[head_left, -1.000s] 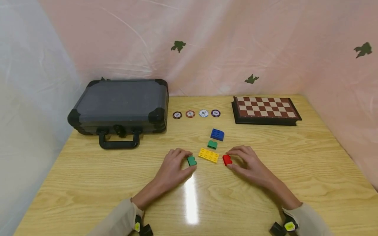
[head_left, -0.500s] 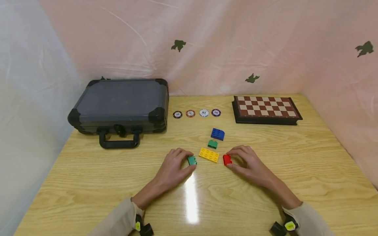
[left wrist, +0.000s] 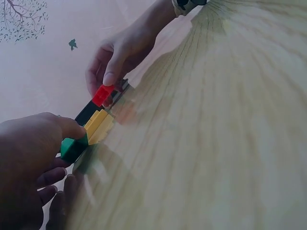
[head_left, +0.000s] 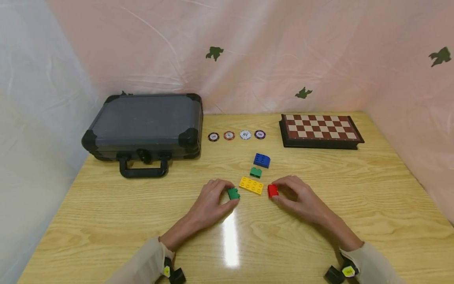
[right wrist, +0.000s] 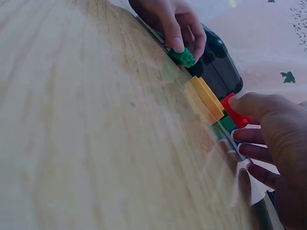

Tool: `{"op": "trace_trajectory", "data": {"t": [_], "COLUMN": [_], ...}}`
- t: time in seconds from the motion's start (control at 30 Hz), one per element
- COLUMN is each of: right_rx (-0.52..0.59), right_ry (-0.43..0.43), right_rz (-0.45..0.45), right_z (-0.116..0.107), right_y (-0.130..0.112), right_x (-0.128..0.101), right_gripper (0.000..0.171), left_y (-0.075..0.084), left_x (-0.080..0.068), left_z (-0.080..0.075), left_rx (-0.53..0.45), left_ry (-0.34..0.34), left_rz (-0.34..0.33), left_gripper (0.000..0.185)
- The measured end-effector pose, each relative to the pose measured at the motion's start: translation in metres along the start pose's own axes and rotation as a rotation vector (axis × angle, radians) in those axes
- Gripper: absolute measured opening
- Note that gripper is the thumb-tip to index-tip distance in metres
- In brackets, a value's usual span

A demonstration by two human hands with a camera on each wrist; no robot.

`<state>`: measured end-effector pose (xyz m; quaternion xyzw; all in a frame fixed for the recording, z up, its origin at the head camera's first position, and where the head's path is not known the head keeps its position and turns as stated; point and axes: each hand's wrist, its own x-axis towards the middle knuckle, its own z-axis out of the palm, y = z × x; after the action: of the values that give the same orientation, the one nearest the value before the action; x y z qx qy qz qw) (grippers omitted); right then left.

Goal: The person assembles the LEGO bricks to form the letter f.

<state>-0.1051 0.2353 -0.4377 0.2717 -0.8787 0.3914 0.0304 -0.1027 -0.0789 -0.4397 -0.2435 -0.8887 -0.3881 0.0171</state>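
Observation:
My left hand (head_left: 214,202) pinches a small green toy brick (head_left: 233,193) between thumb and fingers, its studs facing right. To the right, my right hand (head_left: 298,196) pinches a small red toy brick (head_left: 272,191) by its near and far ends. Between the two hands a yellow brick (head_left: 251,185) lies on the table, studs up. Behind it are a second green brick (head_left: 255,172) and a blue brick (head_left: 261,160) with one rounded end. In the right wrist view, the thumb presses on the red brick (right wrist: 233,110), while the other fingers spread below.
A dark grey hard case (head_left: 145,122) with its handle toward me stands at the back left. Several poker chips, one of them white (head_left: 245,135), lie in a row at the back. A folded chessboard box (head_left: 320,131) sits at the back right, before a pink curtain (head_left: 269,59).
My left hand has shifted slightly right with the green brick, and the brick has turned a little in its grip. My right hand holds the red brick in nearly the same place.

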Motion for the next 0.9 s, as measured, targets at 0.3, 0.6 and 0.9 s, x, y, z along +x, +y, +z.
{"op": "trace_trajectory", "data": {"t": [0.3,0.6,0.9], "right_rx": [-0.005,-0.001,0.036], "right_ry": [0.019,0.041,0.081], "right_rz": [-0.053,-0.067,-0.167], "right_z": [0.0005,0.0029,0.0096], "right_y": [-0.0019,-0.0069,-0.0093], "right_x": [0.0011,0.0024,0.0058], "right_gripper": [0.037,0.04,0.045], "left_y": [0.0013,0.001,-0.0023], "left_x": [0.0001,0.0024,0.0016], "left_z": [0.0025,0.0034,0.0012], "left_rx": [-0.031,-0.04,0.004], "left_ry": [-0.032,-0.084,-0.079], "left_rz": [0.008,0.03,0.082], "left_gripper": [0.038,0.037,0.033]}}
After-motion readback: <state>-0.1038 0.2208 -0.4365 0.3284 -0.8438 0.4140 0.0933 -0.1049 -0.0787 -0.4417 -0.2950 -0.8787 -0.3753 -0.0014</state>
